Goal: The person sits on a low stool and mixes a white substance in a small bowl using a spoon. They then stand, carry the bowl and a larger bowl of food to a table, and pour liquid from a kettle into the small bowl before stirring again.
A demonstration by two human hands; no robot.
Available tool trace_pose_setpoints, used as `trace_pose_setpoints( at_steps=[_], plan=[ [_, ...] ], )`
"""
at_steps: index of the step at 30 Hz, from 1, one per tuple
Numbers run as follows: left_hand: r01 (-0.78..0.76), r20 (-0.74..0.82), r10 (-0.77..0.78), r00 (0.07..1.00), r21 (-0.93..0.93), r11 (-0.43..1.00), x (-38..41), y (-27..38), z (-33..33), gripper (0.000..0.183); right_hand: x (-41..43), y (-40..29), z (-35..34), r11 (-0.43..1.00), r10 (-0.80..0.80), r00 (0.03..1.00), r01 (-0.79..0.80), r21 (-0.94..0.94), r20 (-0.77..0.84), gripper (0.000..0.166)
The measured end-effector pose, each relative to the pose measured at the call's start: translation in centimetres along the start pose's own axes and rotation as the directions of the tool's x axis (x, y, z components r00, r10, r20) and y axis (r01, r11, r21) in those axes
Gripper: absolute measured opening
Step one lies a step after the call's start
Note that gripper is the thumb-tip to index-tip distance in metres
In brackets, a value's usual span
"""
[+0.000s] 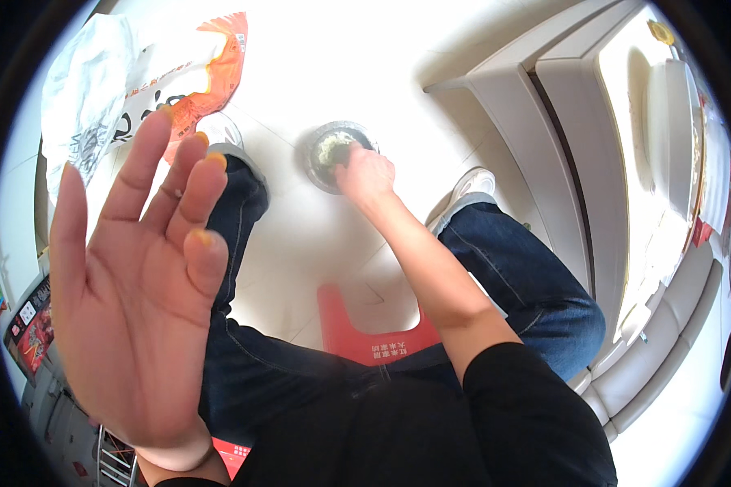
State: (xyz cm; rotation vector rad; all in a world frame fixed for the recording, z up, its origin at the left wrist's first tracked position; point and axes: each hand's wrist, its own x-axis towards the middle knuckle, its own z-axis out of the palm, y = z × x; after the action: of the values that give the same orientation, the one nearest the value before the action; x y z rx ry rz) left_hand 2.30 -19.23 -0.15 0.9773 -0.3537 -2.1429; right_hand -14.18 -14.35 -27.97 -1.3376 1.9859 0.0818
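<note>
My left hand point(140, 292) is raised close to the camera, palm towards me. Its fingers are apart with nothing in them, and several fingertips show yellow. Farther off, my right hand point(367, 173) reaches into a round grey metal bowl point(312, 170) on the floor between my feet. Inside the bowl lies a pale, greenish-white, crumbly mass point(331, 150). The right fingertips are hidden in the bowl beside a dark patch, so I cannot tell whether they grip anything.
A white and orange printed plastic bag point(216, 79) and a clear plastic bag point(88, 79) lie at the upper left. A red plastic stool point(371, 347) shows beneath me. To the right stands a pale cabinet point(512, 115). My shoes point(478, 181) rest on the tiled floor point(262, 231).
</note>
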Motion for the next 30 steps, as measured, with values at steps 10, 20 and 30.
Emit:
trace_pose_setpoints(
  at_steps=[10, 20, 30],
  plan=[
    [-0.006, -0.008, 0.007, 1.0, 0.015, 1.0, 0.2, -0.1, 1.2, 0.05, 1.7, -0.2, 1.2, 1.0, 0.018, 0.998, -0.018, 0.006, 0.065, 0.045],
    [0.006, -0.074, -0.006, 0.997, -0.002, 1.0, 0.6, -0.8, 1.8, 0.048, 2.2, 0.8, 1.0, 0.996, -0.029, 0.998, 0.033, 0.081, -0.05, 0.029],
    [0.017, -0.053, -0.016, 0.998, 0.012, 1.0, -0.1, -0.6, 1.6, 0.05, 1.5, 0.3, 0.2, 0.996, 0.023, 0.999, -0.02, 0.091, -0.035, 0.04]
  ],
)
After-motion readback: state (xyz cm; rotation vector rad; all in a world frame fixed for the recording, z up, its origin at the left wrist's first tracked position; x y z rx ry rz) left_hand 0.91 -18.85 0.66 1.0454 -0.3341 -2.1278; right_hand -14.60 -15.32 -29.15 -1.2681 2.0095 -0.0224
